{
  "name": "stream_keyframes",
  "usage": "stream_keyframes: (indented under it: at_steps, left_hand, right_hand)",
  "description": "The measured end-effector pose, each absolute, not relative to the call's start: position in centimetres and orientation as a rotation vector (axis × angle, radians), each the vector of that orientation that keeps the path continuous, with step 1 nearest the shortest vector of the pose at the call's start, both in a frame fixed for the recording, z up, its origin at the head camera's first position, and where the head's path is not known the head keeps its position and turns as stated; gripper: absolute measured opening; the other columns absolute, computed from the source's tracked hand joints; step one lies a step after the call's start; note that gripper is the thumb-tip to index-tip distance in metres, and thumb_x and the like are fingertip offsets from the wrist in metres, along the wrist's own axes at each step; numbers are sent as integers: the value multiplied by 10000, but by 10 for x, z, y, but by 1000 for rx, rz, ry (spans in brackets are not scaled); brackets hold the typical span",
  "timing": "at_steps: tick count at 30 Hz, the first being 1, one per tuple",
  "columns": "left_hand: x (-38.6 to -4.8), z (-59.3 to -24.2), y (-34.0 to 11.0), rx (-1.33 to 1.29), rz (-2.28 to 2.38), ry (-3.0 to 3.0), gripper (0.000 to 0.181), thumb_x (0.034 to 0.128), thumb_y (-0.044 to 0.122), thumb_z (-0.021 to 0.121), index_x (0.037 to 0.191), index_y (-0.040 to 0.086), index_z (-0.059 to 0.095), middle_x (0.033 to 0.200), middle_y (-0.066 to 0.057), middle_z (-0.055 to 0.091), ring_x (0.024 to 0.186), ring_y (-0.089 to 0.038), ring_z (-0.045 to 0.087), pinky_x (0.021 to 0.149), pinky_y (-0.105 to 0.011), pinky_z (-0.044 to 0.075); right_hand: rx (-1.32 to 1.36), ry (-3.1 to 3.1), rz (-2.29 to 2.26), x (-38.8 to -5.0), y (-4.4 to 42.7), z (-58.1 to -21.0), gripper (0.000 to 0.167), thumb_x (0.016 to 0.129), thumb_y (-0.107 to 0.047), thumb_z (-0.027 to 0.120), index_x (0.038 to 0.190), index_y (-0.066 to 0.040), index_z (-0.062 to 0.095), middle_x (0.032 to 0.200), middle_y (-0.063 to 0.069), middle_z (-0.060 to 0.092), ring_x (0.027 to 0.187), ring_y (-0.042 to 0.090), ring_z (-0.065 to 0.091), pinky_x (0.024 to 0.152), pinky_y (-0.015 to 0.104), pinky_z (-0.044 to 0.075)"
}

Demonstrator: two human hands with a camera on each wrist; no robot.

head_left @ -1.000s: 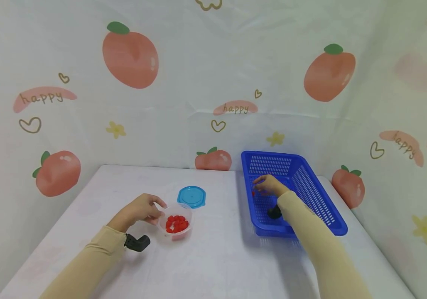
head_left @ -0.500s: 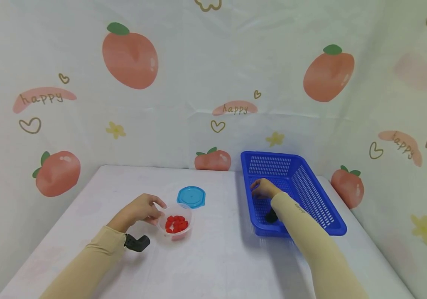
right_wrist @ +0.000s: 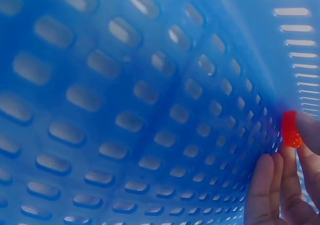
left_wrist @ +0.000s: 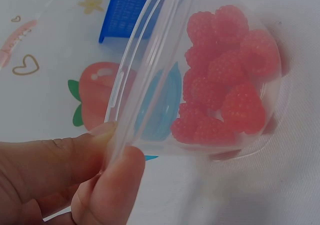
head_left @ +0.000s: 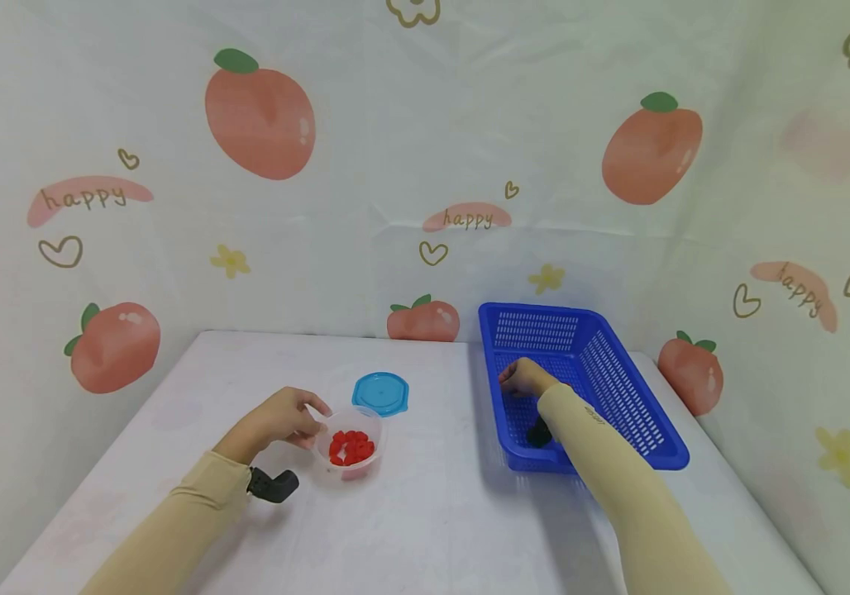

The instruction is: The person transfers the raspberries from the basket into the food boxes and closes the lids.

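Observation:
My left hand (head_left: 284, 421) pinches the rim of a clear plastic tub (head_left: 355, 474) between thumb and fingers. Several raspberries (left_wrist: 225, 80) lie in the tub, which stands on the table. My right hand (head_left: 527, 378) is down inside a blue plastic basket (head_left: 637, 388), at its left wall. Seen from the right wrist, a bright red raspberry (right_wrist: 291, 130) is pinched between thumb and fingertips, low in the basket. In the head view the hand hides that berry.
A blue lid (head_left: 381, 393) lies flat on the white table (head_left: 440, 512), just behind the tub. The basket stands at the table's right, near the back. A patterned cloth (head_left: 350, 124) hangs behind and along the sides.
My right hand has moved slightly left and down to the basket's left wall, and its fingers have closed on the raspberry there. The left hand and tub have stayed put.

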State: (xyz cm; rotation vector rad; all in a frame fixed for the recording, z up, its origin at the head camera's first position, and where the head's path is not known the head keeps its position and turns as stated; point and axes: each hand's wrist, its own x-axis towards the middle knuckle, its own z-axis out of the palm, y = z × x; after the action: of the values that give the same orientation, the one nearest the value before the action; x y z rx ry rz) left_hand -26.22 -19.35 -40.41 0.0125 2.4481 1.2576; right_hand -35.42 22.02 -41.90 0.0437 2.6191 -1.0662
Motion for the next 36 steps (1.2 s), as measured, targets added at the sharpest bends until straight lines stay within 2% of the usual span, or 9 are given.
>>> stream_keyframes:
  at_steps: [9, 13, 16, 20, 28, 33, 36]
  left_hand:
    - [-261, -405, -193, 4, 1248, 2455, 291, 858, 86, 712, 1123, -6, 635, 726, -101, 593, 535, -152, 581, 586, -256, 564]
    - [-261, -404, -193, 7, 1251, 2457, 285, 859, 82, 709, 1119, -8, 636, 729, -102, 590, 534, -150, 580, 583, -253, 563]
    - [-261, -404, -193, 9, 1253, 2459, 283, 860, 78, 707, 1118, -12, 635, 728, -102, 588, 531, -148, 581, 580, -251, 562]
    - [-262, -405, -192, 18, 1258, 2459, 279, 858, 78, 709, 1113, -10, 639, 723, -100, 589, 530, -146, 583, 577, -251, 563]
    - [-261, -405, -192, 14, 1247, 2465, 281, 857, 88, 714, 1113, -2, 639, 726, -101, 592, 536, -153, 583, 588, -257, 566]
    - [-261, -404, -193, 16, 1245, 2468, 284, 857, 89, 714, 1115, -2, 639, 726, -100, 590, 537, -152, 582, 589, -257, 566]
    - [-260, -403, -193, 13, 1248, 2469, 284, 857, 90, 714, 1116, -3, 640, 729, -102, 590, 538, -153, 583, 590, -259, 567]
  right_hand:
    - [52, 2595, -1126, -352, 222, -415, 131, 884, 24, 634, 998, 65, 682, 956, 148, 692, 879, 216, 659, 845, 372, 569]
    - [42, 2553, -1244, -355, 228, -411, 193, 886, 35, 610, 1064, 83, 668, 954, 135, 697, 799, 155, 648, 794, 323, 578]
    - [10, 2479, -1399, -357, 233, -405, 267, 888, 60, 588, 1140, 145, 610, 964, 154, 698, 763, 122, 640, 780, 304, 579]
    - [-48, 2393, -1533, -353, 238, -395, 337, 919, 41, 577, 1218, 189, 532, 1036, 182, 682, 853, 148, 653, 881, 352, 560]
    - [-126, 2356, -1659, -331, 240, -364, 426, 952, -67, 591, 1320, 117, 479, 1246, 208, 576, 947, 81, 631, 983, 330, 504]
    - [-178, 2353, -1740, -315, 238, -350, 455, 958, -91, 589, 1348, 100, 452, 1236, 160, 556, 989, 82, 619, 949, 264, 516]
    - [-206, 2333, -1800, -304, 234, -343, 440, 958, -99, 592, 1328, 99, 460, 1183, 95, 569, 998, 75, 611, 980, 283, 500]
